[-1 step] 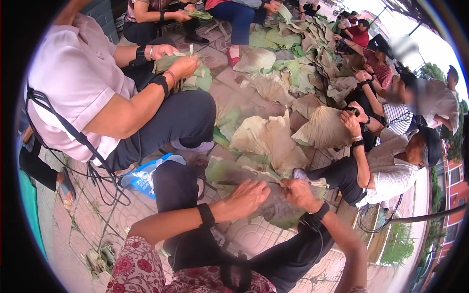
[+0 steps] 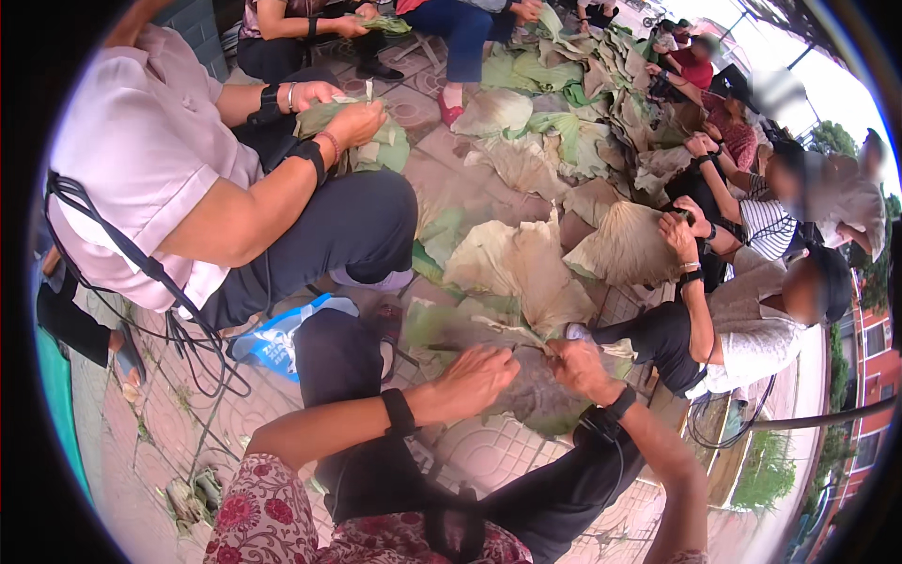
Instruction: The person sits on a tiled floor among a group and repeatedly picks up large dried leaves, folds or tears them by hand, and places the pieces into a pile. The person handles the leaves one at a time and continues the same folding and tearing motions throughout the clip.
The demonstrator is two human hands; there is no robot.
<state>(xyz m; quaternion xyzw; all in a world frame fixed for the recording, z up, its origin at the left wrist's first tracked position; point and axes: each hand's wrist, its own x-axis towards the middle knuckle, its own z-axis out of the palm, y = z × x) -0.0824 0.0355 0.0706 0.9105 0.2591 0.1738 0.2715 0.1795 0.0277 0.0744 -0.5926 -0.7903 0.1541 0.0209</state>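
Note:
Between my knees hangs a large lotus leaf point(image 2: 537, 402), green on its left side and greyish-brown lower down. My left hand point(image 2: 474, 378) is closed, its fingertips pinched together at the leaf's upper part. My right hand point(image 2: 581, 369) grips the leaf a short way to the right, with the fingers curled round its edge. The gap between the hands is small. What exactly lies under the left fingertips is hidden. Just beyond my hands, a pale dried lotus leaf point(image 2: 512, 268) is spread on the ground.
A heap of lotus leaves point(image 2: 601, 103) stretches away at the far middle. On the left a seated person point(image 2: 160, 160) handles folded leaves; at right another person point(image 2: 742, 310) holds a broad leaf point(image 2: 625, 246). A blue-and-white bag point(image 2: 277, 343) and black cables point(image 2: 193, 352) lie near my left knee.
The leaf in my hands has shifted very slightly, its left edge moving a little to the right. Both hands keep nearly the same place.

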